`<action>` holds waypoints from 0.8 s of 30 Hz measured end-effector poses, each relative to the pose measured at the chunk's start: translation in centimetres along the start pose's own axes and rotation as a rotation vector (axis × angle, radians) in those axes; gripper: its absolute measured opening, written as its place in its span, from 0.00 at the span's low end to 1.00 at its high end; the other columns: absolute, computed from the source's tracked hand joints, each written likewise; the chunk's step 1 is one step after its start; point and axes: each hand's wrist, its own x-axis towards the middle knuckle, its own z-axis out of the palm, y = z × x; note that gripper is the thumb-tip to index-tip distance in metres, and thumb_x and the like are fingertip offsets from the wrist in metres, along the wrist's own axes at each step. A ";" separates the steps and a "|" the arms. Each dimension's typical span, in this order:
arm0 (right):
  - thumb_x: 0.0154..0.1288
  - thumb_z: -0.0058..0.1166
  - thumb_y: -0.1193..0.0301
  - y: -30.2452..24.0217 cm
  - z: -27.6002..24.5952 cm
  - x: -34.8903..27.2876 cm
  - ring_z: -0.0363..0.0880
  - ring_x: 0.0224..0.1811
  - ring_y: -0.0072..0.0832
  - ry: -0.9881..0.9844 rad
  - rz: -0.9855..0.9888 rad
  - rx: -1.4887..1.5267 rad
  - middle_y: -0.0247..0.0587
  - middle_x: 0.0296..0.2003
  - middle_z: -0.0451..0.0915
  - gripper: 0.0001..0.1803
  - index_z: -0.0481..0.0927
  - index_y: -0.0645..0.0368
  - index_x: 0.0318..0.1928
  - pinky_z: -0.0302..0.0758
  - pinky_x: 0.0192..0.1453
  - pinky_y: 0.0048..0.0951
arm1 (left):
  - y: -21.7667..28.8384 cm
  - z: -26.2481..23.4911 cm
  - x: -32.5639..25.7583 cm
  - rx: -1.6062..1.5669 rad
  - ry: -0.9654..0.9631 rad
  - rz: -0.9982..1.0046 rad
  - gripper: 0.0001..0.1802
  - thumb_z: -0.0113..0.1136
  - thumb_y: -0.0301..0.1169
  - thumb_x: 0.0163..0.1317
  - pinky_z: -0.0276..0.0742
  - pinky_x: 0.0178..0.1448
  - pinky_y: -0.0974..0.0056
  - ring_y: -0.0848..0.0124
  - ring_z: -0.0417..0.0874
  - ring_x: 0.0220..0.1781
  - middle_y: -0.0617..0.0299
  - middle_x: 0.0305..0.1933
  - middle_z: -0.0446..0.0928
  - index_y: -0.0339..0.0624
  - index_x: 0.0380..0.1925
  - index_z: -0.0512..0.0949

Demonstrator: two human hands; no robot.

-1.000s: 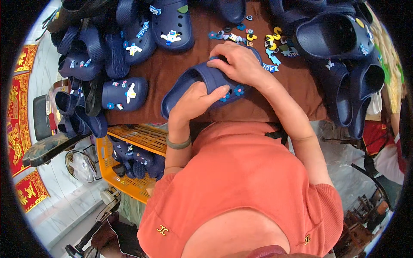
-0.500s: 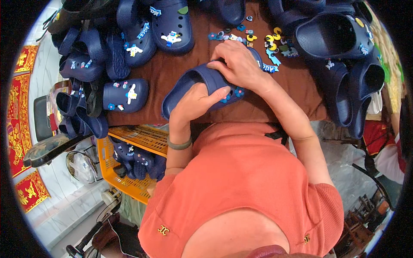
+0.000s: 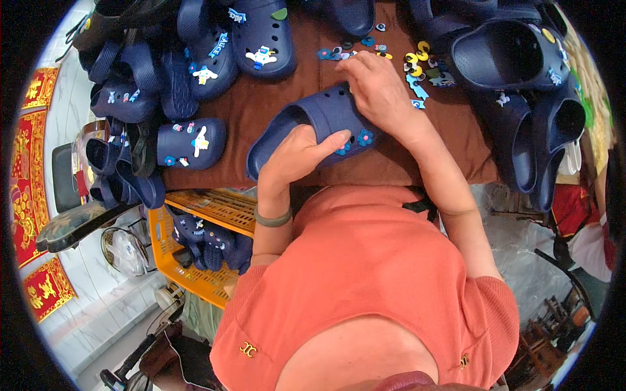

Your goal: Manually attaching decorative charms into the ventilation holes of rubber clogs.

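A navy blue foam clog (image 3: 329,117) lies tilted on the brown cloth before me. My left hand (image 3: 293,153) grips it, fingers inside the opening and thumb over the upper. Blue flower charms (image 3: 365,137) sit on the clog's near side, while the visible holes on its far side are bare. My right hand (image 3: 381,91) is over the clog's toe, with bent fingers drawn together close to the loose charms; whatever is in them, if anything, is hidden. Loose blue flower charms (image 3: 324,54) and yellow-and-black charms (image 3: 417,57) are scattered beyond the hand.
Decorated navy clogs (image 3: 261,39) crowd the left of the brown cloth (image 3: 450,143), and more clogs (image 3: 499,55) are piled at right. One small clog (image 3: 191,143) lies near the left edge. Below the table stands a yellow plastic basket (image 3: 160,241) holding clogs.
My right hand has shifted slightly right and off the clog's upper, uncovering holes on its far side. My left hand and the clog have hardly moved.
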 end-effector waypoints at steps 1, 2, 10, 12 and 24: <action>0.62 0.55 0.75 0.4 -0.5 -0.2 0.75 0.38 0.46 -0.086 0.034 -0.082 0.45 0.33 0.76 0.06 0.78 0.59 0.40 0.69 0.46 0.42 | 0.5 0.0 0.0 -0.006 -0.003 0.010 0.28 0.60 0.49 0.62 0.75 0.46 0.57 0.60 0.83 0.37 0.47 0.33 0.81 0.28 0.40 0.80; 0.64 0.53 0.75 0.7 -0.7 -0.4 0.75 0.39 0.46 -0.172 0.068 -0.164 0.45 0.34 0.76 0.06 0.79 0.59 0.41 0.69 0.46 0.43 | 0.7 0.0 0.0 -0.011 -0.006 0.020 0.28 0.60 0.48 0.62 0.75 0.48 0.57 0.60 0.83 0.39 0.47 0.34 0.82 0.28 0.42 0.79; 0.63 0.58 0.62 1.0 -3.2 0.1 0.74 0.40 0.42 -0.364 -0.040 -0.157 0.44 0.32 0.75 0.12 0.82 0.58 0.36 0.68 0.44 0.43 | 1.3 -0.2 -0.1 -0.004 -0.025 0.003 0.29 0.59 0.49 0.62 0.75 0.49 0.57 0.58 0.83 0.40 0.46 0.36 0.82 0.28 0.43 0.79; 0.61 0.59 0.63 1.1 -3.2 0.0 0.73 0.38 0.41 -0.355 -0.070 -0.120 0.42 0.31 0.74 0.11 0.83 0.58 0.35 0.69 0.43 0.41 | 1.4 -0.2 -0.1 0.013 -0.034 -0.026 0.29 0.58 0.50 0.62 0.75 0.49 0.57 0.58 0.83 0.40 0.45 0.36 0.82 0.28 0.43 0.79; 0.54 0.67 0.68 1.2 -1.5 -1.5 0.73 0.37 0.38 -0.120 -0.075 0.001 0.40 0.31 0.72 0.11 0.79 0.57 0.35 0.69 0.43 0.38 | 0.8 -0.2 0.1 0.030 -0.012 0.021 0.31 0.59 0.52 0.62 0.75 0.47 0.56 0.57 0.84 0.39 0.45 0.35 0.82 0.28 0.43 0.80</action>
